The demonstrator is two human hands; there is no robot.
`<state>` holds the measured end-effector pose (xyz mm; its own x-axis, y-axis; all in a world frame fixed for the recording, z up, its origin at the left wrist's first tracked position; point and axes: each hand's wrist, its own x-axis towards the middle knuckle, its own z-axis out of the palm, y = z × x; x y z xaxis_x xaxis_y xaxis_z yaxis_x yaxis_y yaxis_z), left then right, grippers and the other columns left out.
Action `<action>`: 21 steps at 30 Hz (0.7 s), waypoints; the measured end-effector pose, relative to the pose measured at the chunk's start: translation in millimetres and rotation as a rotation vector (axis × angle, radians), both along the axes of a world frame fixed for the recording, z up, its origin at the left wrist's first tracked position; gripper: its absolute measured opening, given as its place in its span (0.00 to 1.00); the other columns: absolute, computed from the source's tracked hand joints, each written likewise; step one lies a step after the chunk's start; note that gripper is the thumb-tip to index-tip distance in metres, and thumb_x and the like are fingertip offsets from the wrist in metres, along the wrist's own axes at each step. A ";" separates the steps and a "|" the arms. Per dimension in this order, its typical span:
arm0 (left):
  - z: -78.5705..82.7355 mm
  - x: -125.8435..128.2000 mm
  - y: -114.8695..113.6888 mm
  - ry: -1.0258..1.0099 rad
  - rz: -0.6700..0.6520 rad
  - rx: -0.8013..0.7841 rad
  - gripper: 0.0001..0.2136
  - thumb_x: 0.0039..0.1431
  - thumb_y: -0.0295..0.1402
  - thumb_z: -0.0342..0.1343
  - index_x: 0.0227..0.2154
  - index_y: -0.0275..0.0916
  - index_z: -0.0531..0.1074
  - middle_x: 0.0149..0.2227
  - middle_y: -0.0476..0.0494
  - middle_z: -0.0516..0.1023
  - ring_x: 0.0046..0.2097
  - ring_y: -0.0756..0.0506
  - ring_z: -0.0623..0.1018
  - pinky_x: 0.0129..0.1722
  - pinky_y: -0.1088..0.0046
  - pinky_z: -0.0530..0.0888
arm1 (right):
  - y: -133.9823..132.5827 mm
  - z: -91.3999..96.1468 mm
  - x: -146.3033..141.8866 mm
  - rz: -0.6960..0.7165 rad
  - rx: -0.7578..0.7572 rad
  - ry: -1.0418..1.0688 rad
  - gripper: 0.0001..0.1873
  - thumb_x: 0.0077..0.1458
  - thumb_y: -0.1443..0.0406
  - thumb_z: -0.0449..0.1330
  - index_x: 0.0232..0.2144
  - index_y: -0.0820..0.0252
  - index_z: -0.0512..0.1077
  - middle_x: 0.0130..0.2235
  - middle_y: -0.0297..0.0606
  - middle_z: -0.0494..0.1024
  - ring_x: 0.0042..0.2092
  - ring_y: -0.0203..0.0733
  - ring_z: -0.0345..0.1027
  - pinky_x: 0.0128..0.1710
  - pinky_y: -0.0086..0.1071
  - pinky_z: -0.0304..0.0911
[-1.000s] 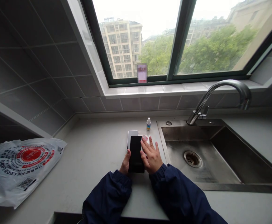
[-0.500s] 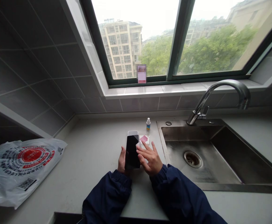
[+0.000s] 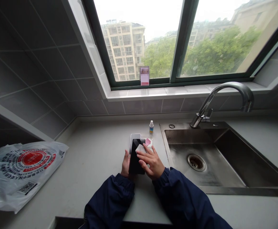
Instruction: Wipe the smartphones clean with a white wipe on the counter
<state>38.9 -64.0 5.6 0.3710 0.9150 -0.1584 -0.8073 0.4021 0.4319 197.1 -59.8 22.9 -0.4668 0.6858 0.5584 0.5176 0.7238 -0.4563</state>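
Note:
A black smartphone [image 3: 134,163] is held up, screen toward me, in my left hand [image 3: 125,164], whose thumb lies along its left edge. My right hand [image 3: 153,163] presses a small white wipe [image 3: 140,148] against the screen with its fingertips. Behind the phone, a flat pale-edged rectangular object [image 3: 135,136] lies on the counter, mostly covered. Beside it is a pink piece [image 3: 148,142] on what looks like a clear case, partly hidden by my right fingers. A little white bottle [image 3: 151,127] with a blue and yellow label stands upright just beyond.
To the right a steel sink [image 3: 163,140] is set into the pale counter [image 3: 100,152], with a curved chrome faucet [image 3: 227,85] behind it. A white plastic bag [image 3: 21,171] with red print lies at left. The window sill [image 3: 158,90] runs along the back.
The phone has shifted slightly right and tilted, uncovering more of the flat object behind it. My right hand and the white wipe have moved left, onto the screen.

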 end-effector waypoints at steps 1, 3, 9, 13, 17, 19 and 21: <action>-1.9 0.2 -0.2 0.005 -0.025 0.016 0.35 0.62 0.55 0.40 0.63 0.33 0.57 0.56 0.29 0.72 0.58 0.33 0.71 0.60 0.52 0.62 | 0.8 -1.8 -0.3 -0.034 0.000 -0.038 0.18 0.63 0.63 0.51 0.53 0.57 0.72 0.58 0.40 0.71 0.68 0.54 0.45 0.64 0.61 0.35; -4.2 1.1 -1.1 0.020 -0.076 0.058 0.34 0.62 0.55 0.40 0.64 0.36 0.57 0.56 0.31 0.72 0.59 0.33 0.70 0.59 0.51 0.63 | 2.4 -5.0 -0.2 -0.117 -0.005 -0.102 0.21 0.65 0.62 0.49 0.58 0.58 0.67 0.62 0.41 0.65 0.69 0.56 0.39 0.63 0.65 0.32; -6.3 1.0 -5.1 0.073 -0.282 0.148 0.35 0.60 0.59 0.38 0.61 0.39 0.62 0.48 0.31 0.78 0.42 0.32 0.81 0.45 0.49 0.74 | 7.2 -8.8 2.5 -0.289 -0.008 -0.158 0.29 0.66 0.61 0.47 0.67 0.56 0.49 0.67 0.42 0.53 0.70 0.57 0.32 0.61 0.69 0.35; -14.7 -3.5 -6.6 0.089 -0.384 0.171 0.35 0.60 0.58 0.39 0.59 0.36 0.64 0.46 0.29 0.79 0.35 0.35 0.82 0.40 0.51 0.76 | 9.1 -7.3 4.3 -0.309 -0.010 -0.146 0.32 0.66 0.60 0.47 0.68 0.55 0.42 0.68 0.42 0.50 0.70 0.58 0.30 0.60 0.69 0.37; -23.2 -5.9 -7.8 0.117 -0.448 0.097 0.33 0.62 0.55 0.38 0.62 0.38 0.61 0.50 0.30 0.77 0.48 0.31 0.79 0.48 0.49 0.73 | 8.4 -4.2 5.3 -0.269 -0.003 -0.141 0.34 0.66 0.59 0.48 0.69 0.56 0.42 0.68 0.42 0.49 0.70 0.58 0.27 0.61 0.69 0.35; -25.1 -3.7 -8.0 0.124 -0.386 0.085 0.30 0.64 0.52 0.39 0.63 0.41 0.59 0.53 0.33 0.75 0.54 0.32 0.75 0.53 0.49 0.70 | 7.0 -2.9 4.9 -0.245 0.001 -0.155 0.34 0.65 0.58 0.49 0.68 0.57 0.44 0.68 0.42 0.50 0.70 0.59 0.26 0.61 0.69 0.33; -25.5 0.2 -7.9 0.122 -0.236 0.107 0.26 0.66 0.47 0.41 0.63 0.43 0.59 0.56 0.36 0.73 0.59 0.34 0.71 0.56 0.51 0.68 | 4.9 -2.3 3.5 -0.216 0.001 -0.174 0.33 0.65 0.57 0.50 0.68 0.58 0.47 0.68 0.42 0.50 0.70 0.59 0.25 0.61 0.69 0.31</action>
<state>39.2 -71.8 -19.9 0.5600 0.8193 -0.1227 -0.6358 0.5200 0.5704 200.6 -54.9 20.6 -0.3990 0.7791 0.4836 0.7301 0.5890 -0.3464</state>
